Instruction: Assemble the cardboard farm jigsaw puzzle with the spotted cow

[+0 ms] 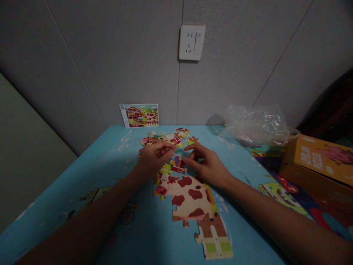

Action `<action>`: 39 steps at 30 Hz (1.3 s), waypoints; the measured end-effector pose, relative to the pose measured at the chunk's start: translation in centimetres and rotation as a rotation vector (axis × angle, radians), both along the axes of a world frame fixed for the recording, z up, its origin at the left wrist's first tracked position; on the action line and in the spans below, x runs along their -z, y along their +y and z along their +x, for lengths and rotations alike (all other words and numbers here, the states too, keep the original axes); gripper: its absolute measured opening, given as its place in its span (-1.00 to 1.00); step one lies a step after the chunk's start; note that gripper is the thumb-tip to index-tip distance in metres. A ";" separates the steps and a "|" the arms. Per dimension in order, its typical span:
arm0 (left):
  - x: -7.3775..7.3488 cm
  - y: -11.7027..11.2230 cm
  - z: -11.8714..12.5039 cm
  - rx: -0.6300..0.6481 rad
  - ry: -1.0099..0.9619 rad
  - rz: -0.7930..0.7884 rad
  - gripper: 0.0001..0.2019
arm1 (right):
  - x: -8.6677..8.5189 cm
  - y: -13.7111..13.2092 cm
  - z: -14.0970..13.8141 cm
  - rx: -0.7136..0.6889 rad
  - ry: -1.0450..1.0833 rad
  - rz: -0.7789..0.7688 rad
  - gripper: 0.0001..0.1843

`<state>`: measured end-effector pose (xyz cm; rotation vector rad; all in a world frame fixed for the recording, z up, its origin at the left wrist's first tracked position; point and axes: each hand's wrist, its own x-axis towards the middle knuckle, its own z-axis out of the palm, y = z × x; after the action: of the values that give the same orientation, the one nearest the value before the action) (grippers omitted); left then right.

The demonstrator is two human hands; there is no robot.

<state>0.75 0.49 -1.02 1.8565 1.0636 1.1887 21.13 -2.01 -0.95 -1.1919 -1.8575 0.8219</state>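
Note:
A partly joined cow jigsaw (193,202) lies on the blue patterned table (154,239). My left hand (153,156) rests above its top edge, fingers curled and pinched over loose pieces (168,139); what it holds is hidden. My right hand (205,163) is beside it, fingers bent, its fingertips pressing a small red and purple piece (178,163) at the top of the joined part. The two hands almost touch.
A reference picture card (140,115) leans on the grey wall behind the table. A crumpled clear plastic bag (256,125) lies at the back right, with an orange puzzle box (320,160) beside it. A wall socket (192,42) is above.

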 end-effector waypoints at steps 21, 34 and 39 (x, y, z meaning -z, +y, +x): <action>0.1 -0.2 0.1 0.039 -0.062 -0.042 -0.73 | 0.1 0.0 -0.3 0.075 0.090 -0.077 -0.86; 0.3 -0.1 -0.1 0.008 -0.011 -0.066 -0.84 | 0.1 0.1 -0.2 0.101 -0.048 -0.019 -0.78; 0.3 -0.1 0.0 0.035 -0.010 -0.072 -0.87 | 0.2 0.2 0.0 0.124 -0.041 -0.020 -0.75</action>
<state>0.75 0.40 -1.33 1.8049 1.0507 1.1248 21.13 -1.81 -1.14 -1.3308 -1.7920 0.7536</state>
